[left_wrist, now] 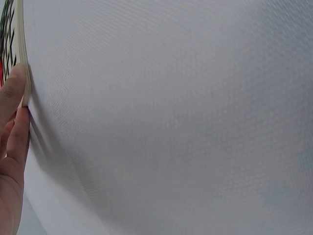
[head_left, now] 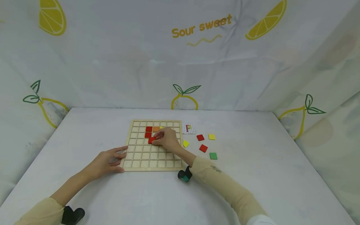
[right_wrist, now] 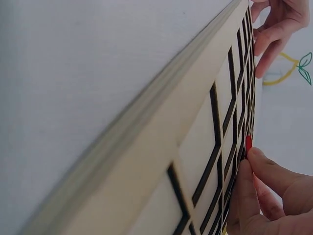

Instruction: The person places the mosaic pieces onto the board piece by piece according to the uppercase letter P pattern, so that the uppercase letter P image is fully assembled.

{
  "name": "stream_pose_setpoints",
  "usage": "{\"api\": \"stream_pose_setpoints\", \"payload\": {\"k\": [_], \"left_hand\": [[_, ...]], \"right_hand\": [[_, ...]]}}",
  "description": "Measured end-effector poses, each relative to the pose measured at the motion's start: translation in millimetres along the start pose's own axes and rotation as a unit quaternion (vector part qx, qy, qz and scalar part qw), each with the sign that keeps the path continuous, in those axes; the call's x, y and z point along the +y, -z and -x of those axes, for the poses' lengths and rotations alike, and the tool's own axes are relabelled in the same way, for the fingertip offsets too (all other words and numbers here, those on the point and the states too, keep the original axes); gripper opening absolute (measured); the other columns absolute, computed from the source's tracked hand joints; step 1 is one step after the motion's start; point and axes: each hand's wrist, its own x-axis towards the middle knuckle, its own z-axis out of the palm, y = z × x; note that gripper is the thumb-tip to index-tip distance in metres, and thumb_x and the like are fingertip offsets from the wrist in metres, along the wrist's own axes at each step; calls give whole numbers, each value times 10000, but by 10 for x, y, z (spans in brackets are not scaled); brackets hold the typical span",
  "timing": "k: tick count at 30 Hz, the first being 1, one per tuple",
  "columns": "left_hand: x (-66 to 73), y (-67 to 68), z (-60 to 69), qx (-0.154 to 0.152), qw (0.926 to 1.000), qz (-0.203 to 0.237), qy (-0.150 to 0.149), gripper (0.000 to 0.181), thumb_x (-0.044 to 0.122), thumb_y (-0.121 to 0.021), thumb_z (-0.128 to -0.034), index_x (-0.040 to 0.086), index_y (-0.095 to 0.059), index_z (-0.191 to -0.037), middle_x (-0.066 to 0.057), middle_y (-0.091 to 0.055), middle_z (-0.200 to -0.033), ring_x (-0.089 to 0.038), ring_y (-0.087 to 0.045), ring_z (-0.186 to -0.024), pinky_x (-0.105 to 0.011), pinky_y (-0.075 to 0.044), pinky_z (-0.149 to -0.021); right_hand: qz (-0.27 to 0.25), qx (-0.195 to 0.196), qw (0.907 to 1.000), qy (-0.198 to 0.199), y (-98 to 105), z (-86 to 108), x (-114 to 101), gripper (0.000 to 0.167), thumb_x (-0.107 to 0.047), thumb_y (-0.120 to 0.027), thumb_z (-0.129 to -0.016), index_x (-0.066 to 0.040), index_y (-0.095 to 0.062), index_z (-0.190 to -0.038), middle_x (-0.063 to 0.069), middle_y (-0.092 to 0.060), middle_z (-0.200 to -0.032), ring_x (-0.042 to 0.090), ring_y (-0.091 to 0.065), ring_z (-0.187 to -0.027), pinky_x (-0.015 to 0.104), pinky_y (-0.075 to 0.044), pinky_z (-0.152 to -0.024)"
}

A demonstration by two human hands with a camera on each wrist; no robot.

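- The right hand pinches 1 red tile over the wooden grid board; whether that tile touches the board, I cannot tell.
- The left hand, apart from the right, touches the board's left edge, fingers extended.
- On the board: 2 red squares, 1 orange tile.
- Right of the board: 1 pattern card, 2 loose red tiles, 1 green tile.

On the table, a card and loose tiles lie right of the grid board, which bears other tiles.
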Motion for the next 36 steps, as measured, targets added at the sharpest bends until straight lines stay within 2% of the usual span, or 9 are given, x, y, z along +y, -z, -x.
{"api": "stream_pose_setpoints", "payload": {"k": [7,16,20,27,32,36], "left_hand": [[1,6,5,11,10000,-12,-13,584,24,-813,-712,-174,-560,-1200,-275,-419,-1420,-444,-464,-1233,-243,-571,-838],[3,4,10,-2,10000,26,-33,595,23,-814,-711,-171,-554,-1210,-275,-421,-1420,-442,-464,-1231,-250,-569,-843],[10,7,11,-31,10000,49,-77,585,27,-811,-717,-175,-558,-1205,-279,-419,-1419,-444,-473,-1221,-251,-570,-843],[4,10,21,-75,9996,36,-268,579,35,-803,-730,-183,-554,-1204,-280,-417,-1420,-437,-487,-1204,-247,-571,-840],[6,13,20,-73,9996,-4,-259,584,40,-804,-732,-181,-551,-1209,-274,-418,-1422,-436,-482,-1211,-248,-569,-844],[1,16,18,-41,9995,-167,-280,580,45,-807,-728,-174,-560,-1205,-265,-430,-1417,-420,-503,-1196,-235,-573,-831]], "right_hand": [[231,-28,9997,-53,-40,-12,-76,185,-51,-831,-735,35,-730,-864,108,-704,-785,142,-631,-697,145,-511,-626],[26,-124,9996,-270,-52,0,-99,203,-27,-820,-740,47,-710,-894,131,-714,-806,185,-675,-715,184,-568,-684],[-76,-137,9996,-252,-66,-8,-89,193,-19,-820,-736,45,-712,-882,128,-718,-787,179,-684,-697,182,-568,-696],[108,-217,9997,-29,-74,-1,-95,171,-19,-819,-737,38,-714,-860,119,-716,-769,163,-682,-682,160,-551,-696],[-84,-247,9997,43,-17,20,-90,156,-12,-799,-760,51,-715,-875,137,-711,-784,166,-676,-694,170,-557,-697],[-397,-247,9987,-183,111,64,-46,176,-32,-778,-793,36,-714,-942,116,-708,-825,152,-666,-735,190,-559,-702]]}}
